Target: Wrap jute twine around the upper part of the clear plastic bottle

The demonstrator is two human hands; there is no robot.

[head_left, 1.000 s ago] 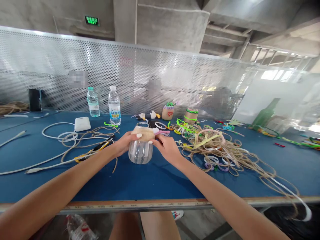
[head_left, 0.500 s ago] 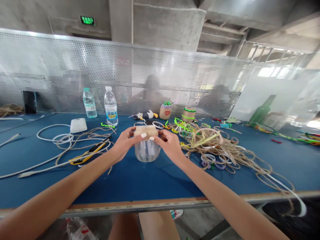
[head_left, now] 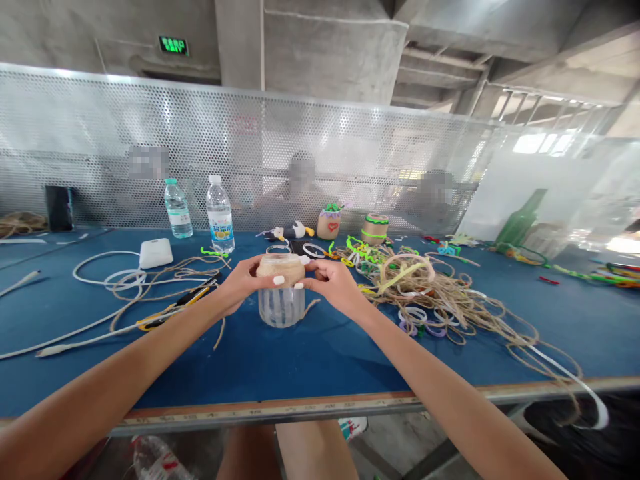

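Note:
A clear jar point(head_left: 281, 308) stands in front of me, its upper part wrapped in tan twine point(head_left: 283, 270) and its lower part bare. My left hand point(head_left: 245, 283) grips it from the left, thumb across the wrapped band and fingers behind. On the opposite side my right hand point(head_left: 330, 280) is closed at the band's right edge, thumb in front and a fingertip by the rim. A short piece of twine shows behind the jar at the lower right. Whether my right fingers also pinch twine cannot be made out.
To the right lies a tangled heap of twine point(head_left: 445, 293) with coloured pipe cleaners. On the left are a white cable point(head_left: 100, 333), a yellow utility knife point(head_left: 150, 325) and a white box point(head_left: 156, 253). Two water bottles point(head_left: 221, 220), decorated jars point(head_left: 329, 223) and a green bottle point(head_left: 523, 220) stand farther back.
The jar has shifted slightly left and tilted so its open rim shows more. My right hand has moved left with it, and its fingers now sit at the band's right edge.

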